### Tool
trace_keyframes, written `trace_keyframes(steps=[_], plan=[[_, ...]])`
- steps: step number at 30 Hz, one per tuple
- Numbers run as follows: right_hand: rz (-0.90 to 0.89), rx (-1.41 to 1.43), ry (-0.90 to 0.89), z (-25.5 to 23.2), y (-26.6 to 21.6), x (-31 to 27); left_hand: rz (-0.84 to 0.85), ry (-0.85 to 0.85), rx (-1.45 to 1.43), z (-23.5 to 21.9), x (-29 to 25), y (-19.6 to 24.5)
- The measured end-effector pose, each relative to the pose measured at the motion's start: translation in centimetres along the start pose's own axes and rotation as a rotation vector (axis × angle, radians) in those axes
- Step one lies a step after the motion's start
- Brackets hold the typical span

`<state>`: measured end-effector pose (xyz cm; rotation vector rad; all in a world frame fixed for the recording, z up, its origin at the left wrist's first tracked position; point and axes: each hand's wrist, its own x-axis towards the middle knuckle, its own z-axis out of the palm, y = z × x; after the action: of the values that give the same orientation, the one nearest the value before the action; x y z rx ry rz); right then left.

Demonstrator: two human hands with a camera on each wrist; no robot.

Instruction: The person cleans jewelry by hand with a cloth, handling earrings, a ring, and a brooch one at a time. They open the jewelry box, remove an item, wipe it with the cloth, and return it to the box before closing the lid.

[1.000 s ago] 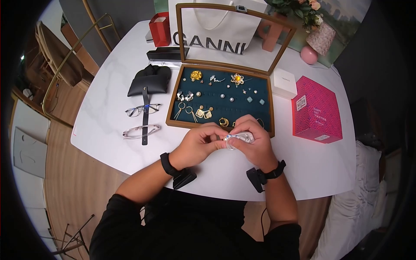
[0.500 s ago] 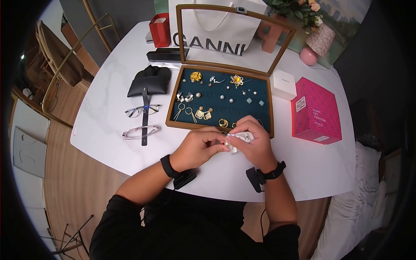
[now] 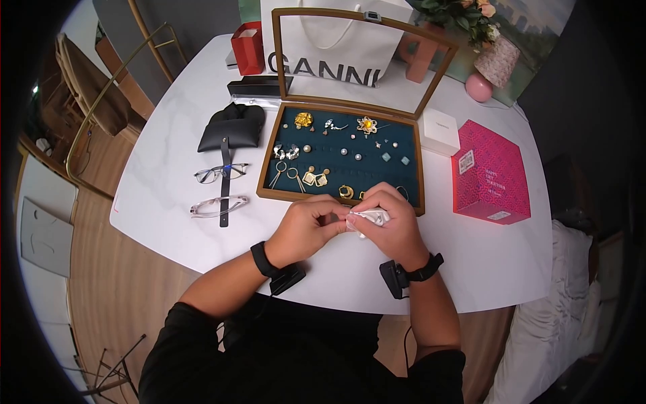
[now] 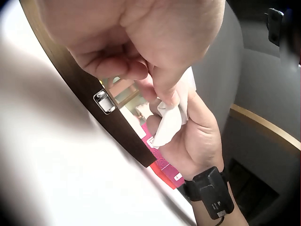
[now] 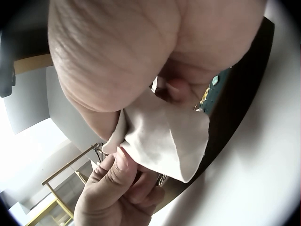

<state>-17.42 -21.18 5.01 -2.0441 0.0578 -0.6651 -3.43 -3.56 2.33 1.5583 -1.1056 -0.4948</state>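
Note:
Both hands meet over the front edge of an open wooden jewelry box (image 3: 377, 176) with a dark teal lining. My right hand (image 3: 398, 225) grips a soft white cloth (image 3: 375, 217), bunched under the thumb. Thumb and fingers of my left hand (image 3: 299, 229) pinch at the cloth's left end. In the right wrist view the white cloth (image 5: 162, 136) hangs in a loose fold, with the left thumb (image 5: 121, 162) at its edge. The left wrist view shows the cloth (image 4: 168, 126) between both hands. I cannot tell whether a small piece is wrapped inside.
Earrings (image 3: 315, 177) and brooches (image 3: 367, 125) sit in the box, its glass lid raised. Left are two pairs of glasses (image 3: 219, 205) and a black pouch (image 3: 232, 126). A white box (image 3: 441, 131) and a pink box (image 3: 491, 175) stand right. Behind is a white paper bag (image 3: 330, 47).
The cloth has been folded and shifted between the fingers, and now looks more bunched. Both hands have stayed in nearly the same place.

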Motion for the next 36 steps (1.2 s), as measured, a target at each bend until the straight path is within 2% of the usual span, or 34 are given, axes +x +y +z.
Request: trace_keyframes(steps=[6, 9, 21, 27, 30, 36], plan=[[0.018, 0.044, -0.019, -0.1, 0.4, -0.1, -0.069, -0.011, -0.086, 0.0, -0.1, -0.9], [0.065, 0.092, -0.024, 0.1, 0.5, -0.1, -0.15, -0.024, -0.183, 0.0, -0.2, -0.9], [0.238, 0.338, 0.022, 0.6, 0.8, -0.6, -0.246, 0.006, -0.588, -0.4, 0.1, -0.9], [0.059, 0.168, 0.018, 0.6, 1.0, -0.5, -0.21, -0.081, -0.635, -0.3, 0.0, -1.8], [0.052, 0.18, 0.048, 0.6, 0.6, -0.5, -0.222, -0.147, -0.569, -0.4, -0.2, -1.7], [0.164, 0.316, 0.075, 0.6, 0.9, -0.7, -0.172, -0.102, -0.652, -0.2, -0.2, -1.4]])
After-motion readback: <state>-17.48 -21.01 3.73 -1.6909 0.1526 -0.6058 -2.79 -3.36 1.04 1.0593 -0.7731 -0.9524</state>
